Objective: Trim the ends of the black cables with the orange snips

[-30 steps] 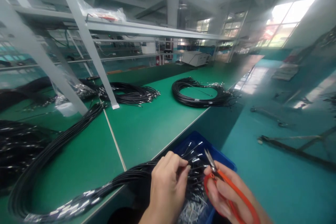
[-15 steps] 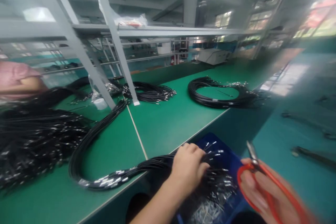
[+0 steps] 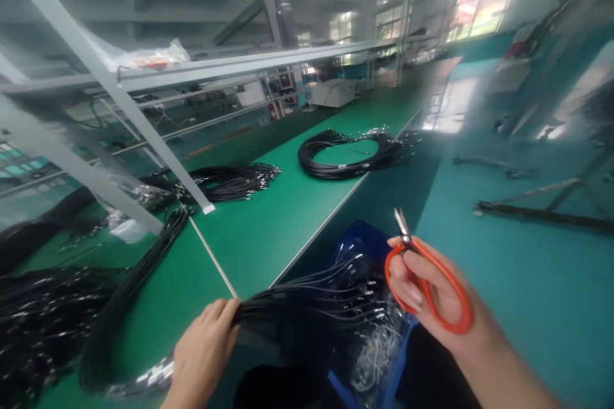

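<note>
My left hand (image 3: 206, 345) is closed round a bundle of black cables (image 3: 288, 303) at the front edge of the green table. The cables' free ends, with small light-coloured tips, fan out to the right over a blue bin (image 3: 357, 236). Behind my hand the same bundle curves back across the tabletop. In my right hand (image 3: 446, 307) are scissors with orange-red handles (image 3: 465, 316), fingers through the loops. Their blades point up and lie apart from the cables. Inside the bin, a heap of clear or whitish scraps (image 3: 374, 358) shows below the cable ends.
On the green table (image 3: 268, 230) lie a coiled cable bundle (image 3: 330, 169), another bundle (image 3: 235, 182) and a large dark cable pile (image 3: 43, 326). A slanted white shelf post (image 3: 158, 147) stands at the left. Metal stand legs (image 3: 547, 214) rest on the floor to the right.
My left hand has slid back along the bundle, away from the tips, which now spread more openly over the bin. The view has turned right; the scissors remain in my right hand.
</note>
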The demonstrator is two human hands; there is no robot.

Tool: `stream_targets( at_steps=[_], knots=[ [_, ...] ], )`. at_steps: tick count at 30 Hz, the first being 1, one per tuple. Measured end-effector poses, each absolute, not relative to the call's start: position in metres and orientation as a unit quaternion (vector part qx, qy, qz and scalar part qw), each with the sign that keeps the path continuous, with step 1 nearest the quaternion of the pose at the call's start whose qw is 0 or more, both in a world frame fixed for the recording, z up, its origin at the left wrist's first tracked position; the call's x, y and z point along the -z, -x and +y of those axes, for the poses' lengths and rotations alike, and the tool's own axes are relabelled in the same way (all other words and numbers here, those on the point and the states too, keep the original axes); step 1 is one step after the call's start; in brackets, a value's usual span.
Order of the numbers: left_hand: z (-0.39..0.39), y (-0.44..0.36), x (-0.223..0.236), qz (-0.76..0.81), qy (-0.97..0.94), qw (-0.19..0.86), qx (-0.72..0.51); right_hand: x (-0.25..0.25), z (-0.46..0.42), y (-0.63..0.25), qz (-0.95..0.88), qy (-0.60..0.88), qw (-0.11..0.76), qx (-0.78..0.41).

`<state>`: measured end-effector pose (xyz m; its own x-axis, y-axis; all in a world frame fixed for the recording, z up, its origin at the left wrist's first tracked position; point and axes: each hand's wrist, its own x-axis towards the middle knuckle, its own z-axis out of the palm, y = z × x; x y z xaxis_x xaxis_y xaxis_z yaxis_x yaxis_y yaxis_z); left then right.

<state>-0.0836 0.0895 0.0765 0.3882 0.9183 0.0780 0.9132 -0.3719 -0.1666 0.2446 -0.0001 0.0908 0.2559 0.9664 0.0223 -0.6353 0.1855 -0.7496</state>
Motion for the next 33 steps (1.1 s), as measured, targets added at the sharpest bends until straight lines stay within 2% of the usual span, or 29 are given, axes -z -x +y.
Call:
stream_targets(
  at_steps=[3, 5, 8, 12, 16, 18, 22, 25, 28, 33],
  knots=[
    [0.093, 0.046, -0.118, -0.585, 0.794, 0.155, 0.061, -0.106, -0.01, -0.253, -0.252, 0.303, 0.751, -0.53],
    [0.097, 0.017, -0.127, -0.619, 0.764, 0.158, 0.089, -0.117, -0.019, -0.257, -0.255, 0.294, 0.765, -0.513],
    [0.103, -0.017, -0.115, -0.507, 0.859, 0.025, -0.057, -0.129, -0.033, -0.262, -0.274, 0.29, 0.781, -0.481],
    [0.115, -0.031, -0.107, -0.479, 0.875, 0.024, -0.064, -0.134, -0.047, -0.267, -0.27, 0.317, 0.795, -0.442],
    [0.12, -0.021, -0.136, -0.478, 0.877, 0.03, -0.042, -0.131, -0.048, -0.278, -0.212, 0.293, 0.847, -0.39],
    [0.119, -0.015, -0.152, -0.486, 0.873, -0.026, 0.009, -0.124, -0.041, -0.287, -0.171, 0.262, 0.872, -0.377],
    [0.113, -0.009, -0.178, -0.469, 0.836, -0.206, 0.197, -0.092, -0.016, -0.293, -0.084, 0.257, 0.892, -0.363],
    [0.102, -0.014, -0.204, -0.461, 0.779, -0.303, 0.297, -0.057, 0.009, -0.271, -0.027, 0.319, 0.827, -0.462],
    [0.08, -0.025, -0.241, -0.431, 0.717, -0.388, 0.388, -0.029, 0.029, -0.226, -0.046, 0.345, 0.721, -0.599],
    [0.035, -0.037, -0.297, -0.322, 0.608, -0.517, 0.509, -0.017, 0.052, -0.148, -0.084, 0.314, 0.561, -0.761]
  ],
)
